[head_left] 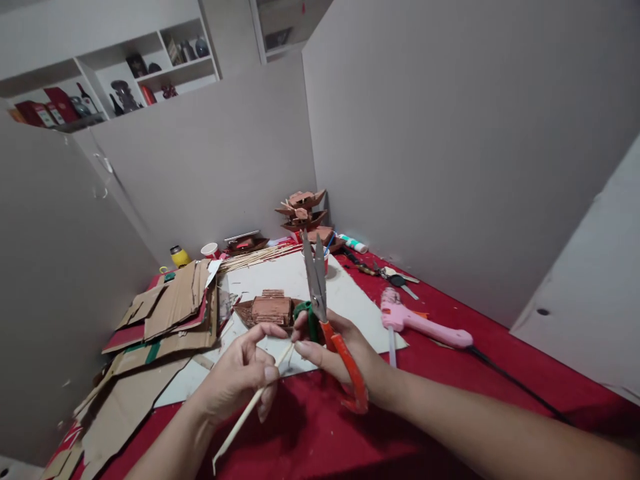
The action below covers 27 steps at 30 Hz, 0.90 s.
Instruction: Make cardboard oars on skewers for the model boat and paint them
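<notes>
My left hand point(245, 370) pinches a thin pale stick point(240, 423) between thumb and fingers; the stick slants from lower left up toward my other hand. My right hand point(345, 353) is wrapped around a pair of scissors point(316, 273) with orange on the handle, blades pointing up and slightly parted. A green piece point(309, 321) shows by its fingers; whether it belongs to the scissors I cannot tell. The right thumb and fingertips are at the stick's upper end. Just behind my hands a brown model boat point(270, 309) sits on a white board point(370, 313).
Cardboard pieces point(177, 300) are heaped on the left. On the right lies a pink glue gun point(425, 325) with a black cord. Thin sticks point(260, 257), a yellow container point(179, 256) and stacked model boats point(303, 212) stand toward the back. Grey partitions point(450, 133) enclose the red-covered table point(450, 380).
</notes>
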Available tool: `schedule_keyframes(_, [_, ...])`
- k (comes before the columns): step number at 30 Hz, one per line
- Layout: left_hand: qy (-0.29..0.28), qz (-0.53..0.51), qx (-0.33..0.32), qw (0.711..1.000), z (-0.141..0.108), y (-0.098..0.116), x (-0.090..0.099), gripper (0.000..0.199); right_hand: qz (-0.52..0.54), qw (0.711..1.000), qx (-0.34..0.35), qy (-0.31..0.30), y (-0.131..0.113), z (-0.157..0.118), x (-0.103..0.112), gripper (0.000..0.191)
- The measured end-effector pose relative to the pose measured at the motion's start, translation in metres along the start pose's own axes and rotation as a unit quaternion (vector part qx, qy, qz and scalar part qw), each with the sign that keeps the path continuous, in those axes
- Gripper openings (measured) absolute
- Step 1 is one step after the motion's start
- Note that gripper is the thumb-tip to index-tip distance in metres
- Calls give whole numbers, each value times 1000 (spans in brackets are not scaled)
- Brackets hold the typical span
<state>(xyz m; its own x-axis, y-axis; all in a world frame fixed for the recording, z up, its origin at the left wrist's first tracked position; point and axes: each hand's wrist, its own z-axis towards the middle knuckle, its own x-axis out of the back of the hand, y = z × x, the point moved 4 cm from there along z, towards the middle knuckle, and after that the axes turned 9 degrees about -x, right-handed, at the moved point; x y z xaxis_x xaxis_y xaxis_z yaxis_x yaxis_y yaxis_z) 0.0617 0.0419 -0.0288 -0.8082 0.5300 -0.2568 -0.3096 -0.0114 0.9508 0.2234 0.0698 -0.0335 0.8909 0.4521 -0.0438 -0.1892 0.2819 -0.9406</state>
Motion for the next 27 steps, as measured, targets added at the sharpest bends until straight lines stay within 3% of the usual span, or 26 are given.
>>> schedule_keyframes(6, [-19,-5,16,1000,0,-10,-6,38,-60,997,5,-39,-4,-4,-5,11])
schedule_keyframes(10, [-4,4,22,1000,-1,-6,-5,19,-32,998,-25,-37,1,-4,-4,16])
schedule_keyframes(14, [49,-14,3,999,0,1,-4,13,89,993,-80,-5,11,2,1,24])
schedule_keyframes(19, [132,14,-50,990,-1,10,-4,26,142,982,-107,68,17,12,10,26])
schedule_keyframes(24, [241,96,-109,960,-3,12,4,19,150,979,-136,37,21,11,5,26])
schedule_keyframes(27, [278,155,-151,936,-5,16,7,19,152,978,-144,-11,19,6,-2,28])
